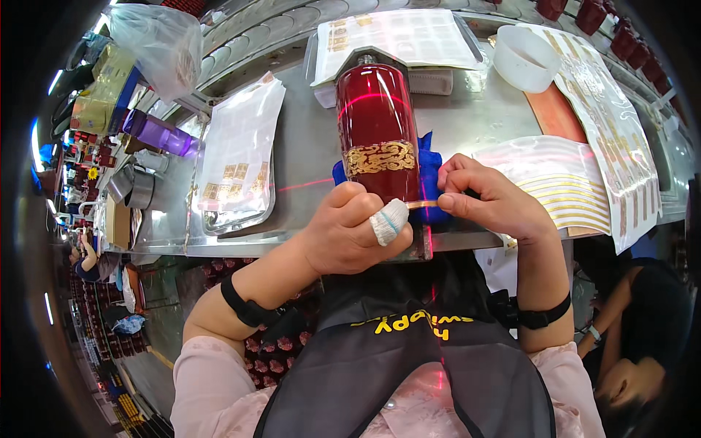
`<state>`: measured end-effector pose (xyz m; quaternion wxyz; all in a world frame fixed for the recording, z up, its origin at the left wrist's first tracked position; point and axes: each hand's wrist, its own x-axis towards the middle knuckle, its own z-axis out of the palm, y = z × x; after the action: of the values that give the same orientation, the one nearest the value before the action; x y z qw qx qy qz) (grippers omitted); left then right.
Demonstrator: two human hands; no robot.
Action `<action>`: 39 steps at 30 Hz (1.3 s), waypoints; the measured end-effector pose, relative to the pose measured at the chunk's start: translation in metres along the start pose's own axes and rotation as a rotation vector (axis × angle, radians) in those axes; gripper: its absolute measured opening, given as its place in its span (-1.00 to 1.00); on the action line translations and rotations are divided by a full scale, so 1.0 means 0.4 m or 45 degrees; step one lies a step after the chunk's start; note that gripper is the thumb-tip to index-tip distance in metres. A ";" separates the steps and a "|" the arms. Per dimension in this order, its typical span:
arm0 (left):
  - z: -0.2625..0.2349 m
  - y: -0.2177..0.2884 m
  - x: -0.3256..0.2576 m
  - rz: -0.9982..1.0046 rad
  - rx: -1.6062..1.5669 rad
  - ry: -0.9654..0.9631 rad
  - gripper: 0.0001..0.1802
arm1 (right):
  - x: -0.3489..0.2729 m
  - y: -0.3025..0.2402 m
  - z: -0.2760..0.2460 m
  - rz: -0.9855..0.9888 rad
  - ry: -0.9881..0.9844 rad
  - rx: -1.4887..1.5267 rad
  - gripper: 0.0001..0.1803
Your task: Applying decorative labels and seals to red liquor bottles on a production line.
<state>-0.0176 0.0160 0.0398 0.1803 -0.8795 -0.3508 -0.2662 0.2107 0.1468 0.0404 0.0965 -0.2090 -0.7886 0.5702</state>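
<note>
Dark red bottle [374,109] lies at upper centre over a blue support [431,155]. Upper left: a translucent bag [162,51], a purple bottle [159,133], then a tray [248,222] holding gold-patterned sheets [244,131]. The left hand [354,230] curls at the red bottle's base, its hold unclear; the right hand [489,196] pinches a narrow gold strip [421,205]. A metal table [303,124] spans the frame; a co-worker [650,310] is lower right.
</note>
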 end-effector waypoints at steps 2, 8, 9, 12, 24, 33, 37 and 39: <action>0.005 -0.003 -0.002 -0.006 -0.065 0.031 -0.72 | -0.002 -0.004 0.001 -0.023 0.008 0.022 -0.69; -0.001 0.008 -0.012 -0.112 -0.095 0.113 -0.72 | 0.001 -0.013 0.002 0.026 0.000 0.042 -0.68; -0.002 0.008 -0.010 -0.117 -0.088 0.113 -0.72 | 0.003 -0.013 0.003 0.024 -0.005 0.051 -0.69; 0.000 0.002 -0.003 -0.028 -0.021 0.065 -0.71 | 0.008 -0.011 0.006 0.021 0.004 0.013 -0.69; -0.003 0.008 -0.005 -0.126 -0.103 0.074 -0.70 | 0.010 -0.011 0.016 0.063 0.024 0.071 -0.69; -0.001 0.006 -0.009 -0.144 -0.153 0.095 -0.72 | 0.008 -0.014 0.020 -0.020 0.060 0.018 -0.70; 0.004 0.005 -0.003 -0.114 -0.050 0.101 -0.72 | 0.014 -0.016 0.022 0.016 0.042 0.051 -0.71; 0.008 0.000 0.000 0.013 -0.001 0.023 -0.75 | 0.015 -0.017 0.023 0.035 0.045 0.041 -0.70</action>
<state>-0.0165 0.0178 0.0373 0.1844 -0.8789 -0.3444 -0.2736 0.2001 0.1399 0.0433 0.1059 -0.2285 -0.7746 0.5802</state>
